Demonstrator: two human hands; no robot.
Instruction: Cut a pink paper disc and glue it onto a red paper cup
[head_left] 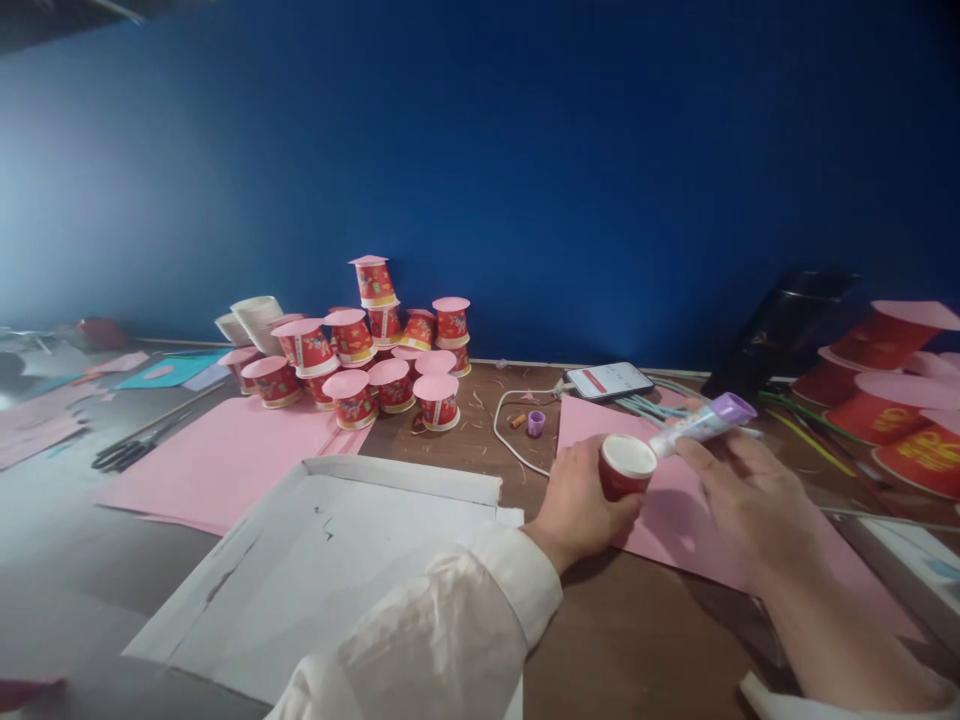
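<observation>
My left hand is wrapped round a small red paper cup, its white round end facing up. In my right hand is a glue stick with a purple base, held at a slant. The glue stick's white tip end points at the cup's upper edge; whether the two touch I cannot tell. Beneath both hands lies a pink paper sheet on the brown table. A small purple cap stands on the table left of the sheet.
Red cups topped with pink paper discs are stacked at the back left, more cups at the right. A phone with a white cable lies behind the pink sheet. A white cardboard tray, pink sheets and scissors are on the left.
</observation>
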